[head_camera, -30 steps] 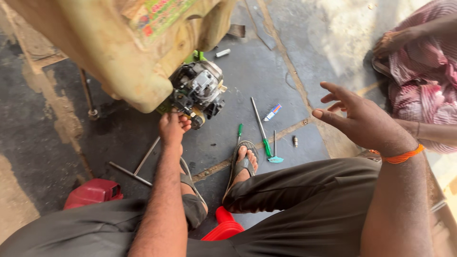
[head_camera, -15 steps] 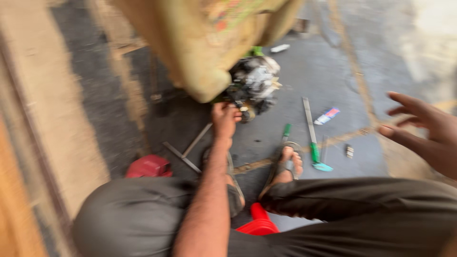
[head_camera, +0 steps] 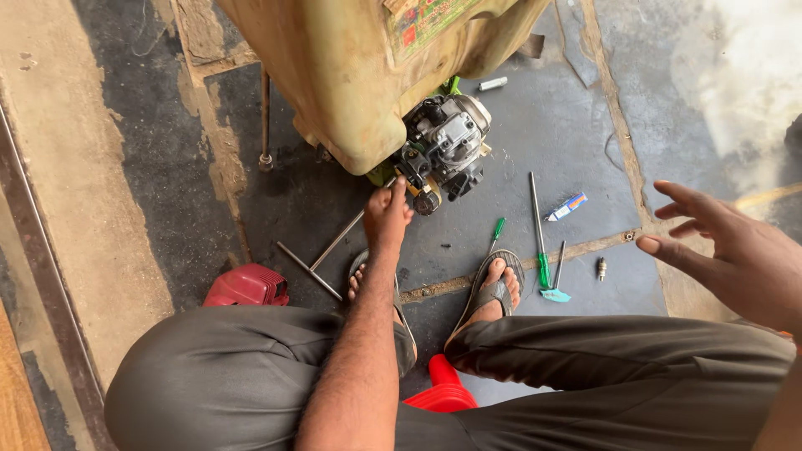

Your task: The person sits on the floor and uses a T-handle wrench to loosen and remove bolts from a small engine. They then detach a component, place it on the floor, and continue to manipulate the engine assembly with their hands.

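Note:
My left hand point(head_camera: 388, 214) reaches down to the small grey engine point(head_camera: 444, 149) mounted under a dirty yellowish tank point(head_camera: 359, 83). Its fingers are curled and pinched on a small fitting at the engine's lower left edge. My right hand point(head_camera: 728, 250) hovers at the right with its fingers spread, holding nothing, well away from the engine. I sit on a red stool point(head_camera: 438, 389), with both sandalled feet on the floor just below the engine.
On the floor lie a T-handle wrench point(head_camera: 322, 255), a short green screwdriver point(head_camera: 498, 230), a long green-handled screwdriver point(head_camera: 539, 238), a spark plug point(head_camera: 601, 268), a small blue-and-white box point(head_camera: 566, 206) and a red cover point(head_camera: 247, 288). A metal rod point(head_camera: 265, 117) stands left of the tank.
The view swung left and back, and a seated person in pink at the right is out of sight. My left hand stays at the engine; my right hand stays raised and spread.

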### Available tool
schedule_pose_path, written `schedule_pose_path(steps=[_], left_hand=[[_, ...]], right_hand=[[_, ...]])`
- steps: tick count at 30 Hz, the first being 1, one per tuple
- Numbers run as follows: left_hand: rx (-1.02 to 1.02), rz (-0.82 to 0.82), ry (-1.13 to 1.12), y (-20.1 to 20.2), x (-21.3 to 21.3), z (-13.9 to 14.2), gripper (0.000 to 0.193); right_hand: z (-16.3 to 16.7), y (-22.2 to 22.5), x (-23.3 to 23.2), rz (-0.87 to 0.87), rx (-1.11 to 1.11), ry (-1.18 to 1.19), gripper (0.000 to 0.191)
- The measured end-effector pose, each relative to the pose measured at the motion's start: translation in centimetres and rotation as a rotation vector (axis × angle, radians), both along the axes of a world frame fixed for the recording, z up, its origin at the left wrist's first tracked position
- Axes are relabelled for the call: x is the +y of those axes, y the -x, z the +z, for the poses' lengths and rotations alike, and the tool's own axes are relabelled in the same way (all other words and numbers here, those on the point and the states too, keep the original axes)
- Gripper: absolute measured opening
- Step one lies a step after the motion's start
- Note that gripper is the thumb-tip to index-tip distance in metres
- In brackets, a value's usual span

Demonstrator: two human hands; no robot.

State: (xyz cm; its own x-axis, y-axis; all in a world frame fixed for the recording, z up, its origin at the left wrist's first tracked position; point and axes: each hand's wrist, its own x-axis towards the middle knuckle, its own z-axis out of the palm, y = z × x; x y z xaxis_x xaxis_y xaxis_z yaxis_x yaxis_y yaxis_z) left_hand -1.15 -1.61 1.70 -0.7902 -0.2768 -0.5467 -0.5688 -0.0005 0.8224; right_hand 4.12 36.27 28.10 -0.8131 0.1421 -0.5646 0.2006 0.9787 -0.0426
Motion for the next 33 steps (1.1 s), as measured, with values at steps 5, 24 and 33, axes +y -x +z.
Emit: schedule_pose_path(steps=[5,24,33], left_hand=[[-0.219,0.231,0.299,-3.4,-3.3,-2.9,0.045],[-0.395,0.424,0.623,1.8,-13.3,-5.2,0.027],[-0.254,0.189,0.874,3.3,-12.7,-7.6,0.018]], right_hand=[[0.2,0.0,-0.8,0.032,0.0,-0.012,0.095],[-15.7,-4.1,16.0,0.06,0.167,0.172,0.123],[-11.3,-3.2,14.4,0.037,0.079,0.058,0.117]])
